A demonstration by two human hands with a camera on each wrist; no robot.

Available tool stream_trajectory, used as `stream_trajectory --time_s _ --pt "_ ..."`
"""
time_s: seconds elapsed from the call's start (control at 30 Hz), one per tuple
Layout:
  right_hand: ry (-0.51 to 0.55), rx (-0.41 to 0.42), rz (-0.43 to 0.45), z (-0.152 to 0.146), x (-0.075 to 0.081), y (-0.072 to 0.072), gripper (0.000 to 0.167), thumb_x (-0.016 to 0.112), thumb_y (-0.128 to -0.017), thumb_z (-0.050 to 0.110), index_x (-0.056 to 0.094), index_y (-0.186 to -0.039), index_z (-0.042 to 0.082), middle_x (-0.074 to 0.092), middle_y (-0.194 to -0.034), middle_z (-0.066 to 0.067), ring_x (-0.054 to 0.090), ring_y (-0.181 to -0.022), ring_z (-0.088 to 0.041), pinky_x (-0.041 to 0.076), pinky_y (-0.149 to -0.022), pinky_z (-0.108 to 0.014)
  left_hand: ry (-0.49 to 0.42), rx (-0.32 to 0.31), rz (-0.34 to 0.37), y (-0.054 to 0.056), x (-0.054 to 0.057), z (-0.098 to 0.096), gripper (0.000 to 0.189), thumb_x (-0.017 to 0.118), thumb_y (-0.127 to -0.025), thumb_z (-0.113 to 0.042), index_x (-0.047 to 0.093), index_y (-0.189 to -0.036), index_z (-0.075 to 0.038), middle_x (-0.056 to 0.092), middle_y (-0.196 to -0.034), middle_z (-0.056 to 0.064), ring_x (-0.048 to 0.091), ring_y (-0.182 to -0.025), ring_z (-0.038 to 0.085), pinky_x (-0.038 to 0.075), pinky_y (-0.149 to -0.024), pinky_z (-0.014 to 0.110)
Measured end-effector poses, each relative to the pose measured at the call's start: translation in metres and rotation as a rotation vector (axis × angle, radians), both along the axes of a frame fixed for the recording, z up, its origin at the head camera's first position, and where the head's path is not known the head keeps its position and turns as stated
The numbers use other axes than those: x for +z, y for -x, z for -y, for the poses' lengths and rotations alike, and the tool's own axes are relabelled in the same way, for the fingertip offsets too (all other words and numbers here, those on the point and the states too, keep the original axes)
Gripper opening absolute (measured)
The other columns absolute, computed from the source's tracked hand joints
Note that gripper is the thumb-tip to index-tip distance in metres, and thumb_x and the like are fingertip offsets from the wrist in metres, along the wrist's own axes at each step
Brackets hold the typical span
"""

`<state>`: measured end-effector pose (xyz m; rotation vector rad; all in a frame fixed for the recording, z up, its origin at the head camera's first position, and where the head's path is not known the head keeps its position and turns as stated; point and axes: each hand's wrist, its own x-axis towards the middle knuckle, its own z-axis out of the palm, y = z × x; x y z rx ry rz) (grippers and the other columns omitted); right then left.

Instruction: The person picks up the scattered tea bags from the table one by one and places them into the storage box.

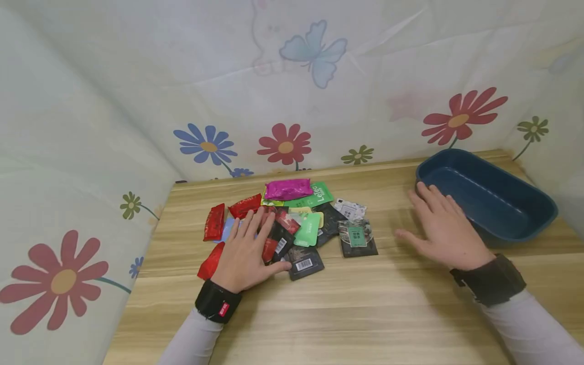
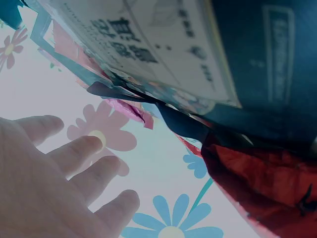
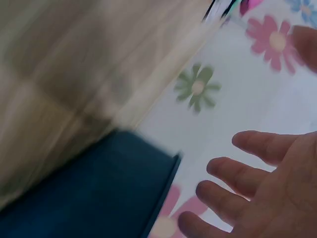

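Note:
My left hand [image 1: 246, 253] is spread over the left part of a pile of small packets, fingers straight and holding nothing. Near it lie red packets [image 1: 214, 223], a black packet with a barcode label [image 1: 305, 262] and a green packet [image 1: 307, 229]. In the left wrist view a dark packet [image 2: 277, 64] and a red packet [image 2: 267, 183] appear close, apart from the fingers. My right hand [image 1: 444, 235], fingers extended, hovers by the near left side of a dark blue basin [image 1: 502, 195]. The right wrist view shows the basin's wall [image 3: 99, 183] beside that hand, with nothing held.
A magenta packet [image 1: 288, 189] lies at the back of the pile on a larger green packet [image 1: 323, 193]. At the pile's right are a black packet with a green label [image 1: 359, 248] and a white patterned packet [image 1: 350, 209]. A flowered curtain [image 1: 383, 111] rises behind the wooden table [image 1: 356, 314].

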<state>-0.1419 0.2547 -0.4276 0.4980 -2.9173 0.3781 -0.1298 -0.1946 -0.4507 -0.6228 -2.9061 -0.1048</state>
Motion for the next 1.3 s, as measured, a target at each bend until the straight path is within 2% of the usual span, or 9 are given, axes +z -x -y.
stream_trajectory --time_s 0.13,0.23,0.37,0.53,0.67,0.83,1.0,1.13,1.3 --pt "-0.025 -0.066 -0.018 -0.025 0.001 0.008 0.083 0.077 -0.09 0.035 0.042 -0.149 -0.012 0.045 -0.148 -0.038 0.048 -0.13 -0.059 0.042 -0.102 -0.073 -0.009 0.001 -0.003 0.002 -0.001 0.001 0.113 0.058 -0.08 -0.085 0.027 -0.166 -0.02 0.031 -0.169 0.012 0.032 -0.155 0.039 0.025 -0.124 0.064" --pt "-0.038 -0.13 0.06 -0.043 0.002 0.012 0.07 0.073 -0.092 0.027 0.047 -0.143 -0.013 0.055 -0.135 -0.04 0.058 -0.114 -0.06 0.05 -0.086 -0.072 -0.009 0.009 0.007 0.003 -0.002 0.002 0.111 0.065 -0.08 -0.079 0.027 -0.165 -0.019 0.034 -0.168 0.012 0.037 -0.152 0.038 0.03 -0.122 0.064" --pt "-0.04 -0.174 0.147 -0.059 0.006 0.013 0.055 0.068 -0.093 0.021 0.054 -0.136 -0.01 0.063 -0.121 -0.04 0.065 -0.096 -0.06 0.052 -0.069 -0.07 -0.006 0.021 0.013 0.004 -0.002 0.004 0.109 0.071 -0.079 -0.073 0.032 -0.163 -0.017 0.041 -0.163 0.014 0.043 -0.147 0.035 0.038 -0.118 0.061" --pt "-0.037 -0.168 0.138 -0.058 0.012 0.012 0.044 0.064 -0.092 0.011 0.06 -0.131 -0.008 0.067 -0.112 -0.039 0.067 -0.085 -0.058 0.051 -0.059 -0.065 -0.029 0.037 -0.007 0.006 0.002 0.009 0.102 0.076 -0.079 -0.067 0.042 -0.158 -0.013 0.051 -0.155 0.016 0.051 -0.141 0.033 0.047 -0.112 0.058" --pt "-0.034 -0.149 0.137 -0.048 0.015 0.008 0.04 0.063 -0.091 0.008 0.063 -0.128 -0.006 0.069 -0.111 -0.036 0.068 -0.084 -0.056 0.051 -0.058 -0.063 -0.041 0.062 0.005 0.007 0.006 0.016 0.099 0.075 -0.081 -0.065 0.043 -0.156 -0.01 0.053 -0.151 0.017 0.054 -0.137 0.035 0.048 -0.11 0.057" --pt "-0.031 -0.091 0.135 -0.028 0.017 0.002 0.041 0.068 -0.09 0.009 0.064 -0.128 -0.007 0.071 -0.112 -0.033 0.07 -0.089 -0.052 0.054 -0.065 -0.062 -0.078 0.102 0.052 0.01 0.012 0.03 0.098 0.074 -0.083 -0.063 0.041 -0.158 -0.009 0.05 -0.153 0.02 0.051 -0.14 0.04 0.044 -0.114 0.061" --pt "-0.016 -0.018 0.107 -0.007 0.022 -0.01 0.042 0.07 -0.09 0.01 0.065 -0.127 -0.009 0.073 -0.109 -0.03 0.072 -0.087 -0.045 0.056 -0.065 -0.056 -0.144 0.157 0.032 0.017 0.018 0.048 0.093 0.073 -0.087 -0.058 0.041 -0.157 -0.005 0.05 -0.153 0.023 0.054 -0.136 0.044 0.046 -0.11 0.062" --pt "-0.001 0.02 0.097 0.011 0.028 -0.023 0.044 0.072 -0.09 0.013 0.065 -0.128 -0.008 0.073 -0.114 -0.029 0.073 -0.094 -0.045 0.057 -0.07 -0.058 -0.212 0.251 0.003 0.024 0.018 0.066 0.084 0.073 -0.089 -0.051 0.046 -0.153 -0.003 0.054 -0.147 0.024 0.058 -0.129 0.044 0.051 -0.104 0.061" --pt "0.015 0.067 0.118 0.034 0.033 -0.038 0.047 0.076 -0.089 0.015 0.065 -0.13 -0.006 0.072 -0.122 -0.026 0.072 -0.103 -0.043 0.058 -0.08 -0.059 -0.242 0.406 0.038 0.033 0.015 0.089 0.076 0.069 -0.093 -0.044 0.046 -0.151 0.0 0.053 -0.145 0.027 0.057 -0.129 0.048 0.051 -0.102 0.064"
